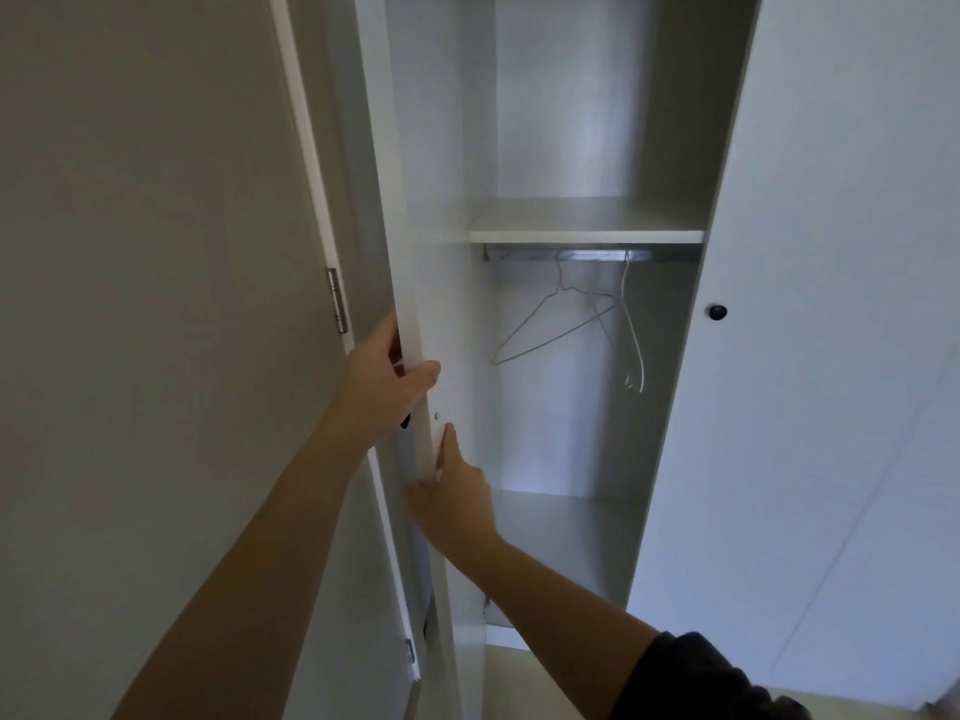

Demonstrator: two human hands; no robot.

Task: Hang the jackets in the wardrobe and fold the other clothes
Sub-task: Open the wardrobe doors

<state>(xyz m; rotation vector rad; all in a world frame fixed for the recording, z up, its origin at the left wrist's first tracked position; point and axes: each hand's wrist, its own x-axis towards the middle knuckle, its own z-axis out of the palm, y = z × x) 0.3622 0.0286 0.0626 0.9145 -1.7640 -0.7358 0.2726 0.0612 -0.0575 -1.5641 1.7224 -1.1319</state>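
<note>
- beige wall at far left, with a room door's steel hinge (337, 306) close behind the opened panel.
- left hand (387, 376): fingers curled out of sight behind the free edge of the left door (410, 241), thumb clamped across its front.
- right hand (457, 504), just below: thumb and fingers pinch the same edge, fingers laid upward along it. a dark sleeve (691, 678) covers the forearm.
- wardrobe (561, 96): straight ahead, long axis vertical, open mouth facing the onlooker. the left door stands nearly edge-on, pointing out toward the person.
- rail (592, 254): runs left to right under the shelf (587, 236) and carries two bare wire hangers, hooks up. the left hanger (550, 324) hangs broadside, the right hanger (631, 345) nearly edge-on.
- right door (831, 356): shut, with a black knob (717, 312).
- likely hazards: pushed wider, the left door may strike the hinge or wall and nip the fingers behind it. the light hangers could slip off the rail if knocked.
- no jacket is in view.
</note>
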